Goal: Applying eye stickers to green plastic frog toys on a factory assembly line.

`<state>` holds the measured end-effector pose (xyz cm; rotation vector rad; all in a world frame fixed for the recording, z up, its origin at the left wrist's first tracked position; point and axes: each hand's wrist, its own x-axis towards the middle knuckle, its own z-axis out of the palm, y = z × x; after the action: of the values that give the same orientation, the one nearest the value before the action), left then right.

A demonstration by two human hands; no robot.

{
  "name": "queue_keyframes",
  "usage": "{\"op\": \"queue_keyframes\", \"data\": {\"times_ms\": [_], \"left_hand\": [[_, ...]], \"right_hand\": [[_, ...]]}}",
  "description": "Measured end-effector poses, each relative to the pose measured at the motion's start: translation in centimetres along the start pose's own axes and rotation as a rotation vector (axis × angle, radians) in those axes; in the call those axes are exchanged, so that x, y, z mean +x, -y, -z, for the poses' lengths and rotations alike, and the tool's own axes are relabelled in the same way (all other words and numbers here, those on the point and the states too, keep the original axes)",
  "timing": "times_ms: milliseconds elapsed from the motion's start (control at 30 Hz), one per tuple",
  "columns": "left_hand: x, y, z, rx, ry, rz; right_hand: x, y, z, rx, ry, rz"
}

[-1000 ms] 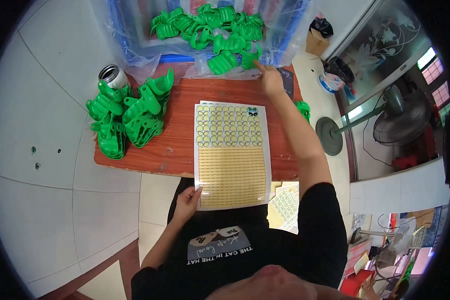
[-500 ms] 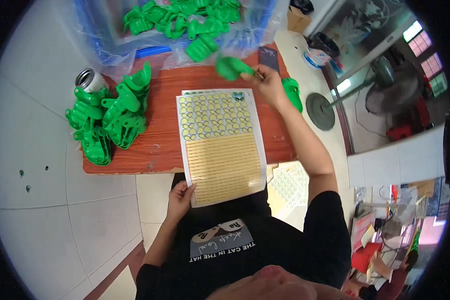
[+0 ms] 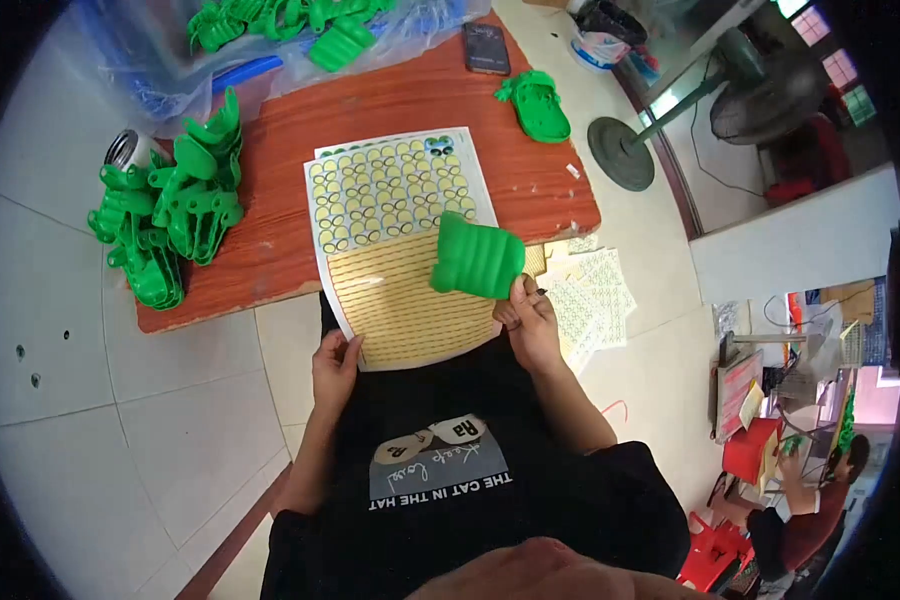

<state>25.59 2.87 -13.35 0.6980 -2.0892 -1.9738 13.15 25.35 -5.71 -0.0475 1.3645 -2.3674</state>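
You were at a red-brown counter (image 3: 275, 220), and a fan (image 3: 682, 105) stood on the pale floor (image 3: 660, 265). Your left hand (image 3: 337, 366) pinched a printed sheet (image 3: 395, 300) near its bottom left corner. Your right hand (image 3: 532, 328) was closed on a green plastic piece (image 3: 480, 258), held over the sheet's right side. The sheet poked past the counter's near edge. Wood showed between the sheet and the green pile (image 3: 185, 200).

Left hand (image 3: 336, 365) pinches, thumb (image 3: 354, 350) angled toward the right hand (image 3: 533, 335). Right hand, slightly farther forward, grips between thumb and bent fingers (image 3: 506, 316). Left forearm (image 3: 307, 450) and right forearm (image 3: 577, 408) spread outward behind them.
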Motion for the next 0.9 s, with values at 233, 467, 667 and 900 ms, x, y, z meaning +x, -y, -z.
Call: {"op": "queue_keyframes", "data": {"times_ms": [233, 467, 667, 900], "left_hand": [[-0.2, -0.6, 2.4, 0.409, -0.242, -0.425], [1.7, -7.6, -4.1, 0.310, -0.052, -1.118], [4.2, -6.1, -4.4, -0.609, 0.453, -0.351], [3.5, -8.2, -6.9, -0.336, 0.331, -0.430]], "right_hand": [[-2.4, -0.8, 0.9, -0.332, -0.025, 0.005], [-2.9, -2.1, -1.9, 0.501, 0.319, -0.303], [-2.7, -4.3, -3.9, 0.380, 0.459, -0.293], [-1.5, -5.1, -2.3, -0.238, 0.392, -0.335]]}}
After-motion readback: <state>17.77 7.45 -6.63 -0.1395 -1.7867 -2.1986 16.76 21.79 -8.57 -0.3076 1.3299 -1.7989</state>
